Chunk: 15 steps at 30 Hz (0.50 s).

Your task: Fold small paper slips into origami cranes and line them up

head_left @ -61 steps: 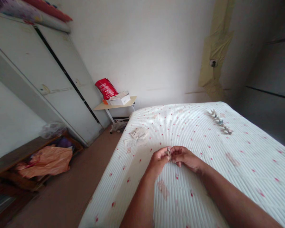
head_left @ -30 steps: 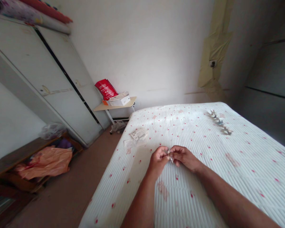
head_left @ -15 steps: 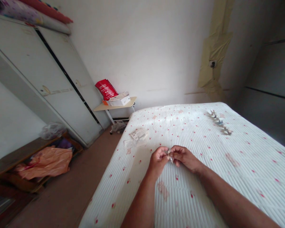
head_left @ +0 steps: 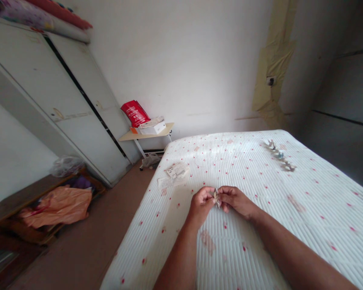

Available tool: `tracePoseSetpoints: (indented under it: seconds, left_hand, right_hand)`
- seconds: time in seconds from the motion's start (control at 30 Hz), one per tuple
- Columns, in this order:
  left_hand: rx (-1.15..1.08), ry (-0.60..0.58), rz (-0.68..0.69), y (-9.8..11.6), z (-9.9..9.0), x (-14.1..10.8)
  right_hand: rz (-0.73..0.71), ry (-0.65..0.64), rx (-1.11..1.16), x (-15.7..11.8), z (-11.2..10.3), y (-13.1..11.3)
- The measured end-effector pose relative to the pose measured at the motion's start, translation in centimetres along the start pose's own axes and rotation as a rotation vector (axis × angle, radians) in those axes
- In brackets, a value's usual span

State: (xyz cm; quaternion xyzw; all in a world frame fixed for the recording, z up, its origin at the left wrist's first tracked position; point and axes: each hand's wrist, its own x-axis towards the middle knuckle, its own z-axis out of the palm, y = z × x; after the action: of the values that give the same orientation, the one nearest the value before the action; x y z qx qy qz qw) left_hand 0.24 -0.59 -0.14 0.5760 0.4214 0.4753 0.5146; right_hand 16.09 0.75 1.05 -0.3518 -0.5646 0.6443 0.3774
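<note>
Between my two hands is a small piece of folded paper (head_left: 216, 198), greyish with print-like marks, held just above the bed. My left hand (head_left: 203, 203) pinches its left side between thumb and fingers. From the right, my right hand (head_left: 233, 199) grips the other side with its fingertips. The fingers cover part of the paper, so its full shape is hidden. Flat printed paper pieces (head_left: 177, 171) lie on the bed beyond my left hand. Farther off to the right, several small folded paper figures (head_left: 280, 155) stand in a row.
The bed (head_left: 230, 249) has a white ribbed cover with red dots. Behind its far left corner, a small table (head_left: 130, 136) carries a red bag (head_left: 135, 114) and a white box (head_left: 153, 128). An orange plastic bag (head_left: 62, 205) lies on a low wooden shelf at left, near the wardrobe (head_left: 75, 96).
The folded paper has turned slightly between my fingers and shows more of its printed face. Both hands stay in nearly the same place.
</note>
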Motion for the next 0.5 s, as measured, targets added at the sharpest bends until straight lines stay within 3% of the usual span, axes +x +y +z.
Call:
tracePoseSetpoints:
  seconds: [0.5]
  left_hand:
    - [0.034, 0.070, 0.010, 0.66, 0.39, -0.05]
  right_hand:
    - [-0.048, 0.029, -0.030, -0.03, 0.27, -0.15]
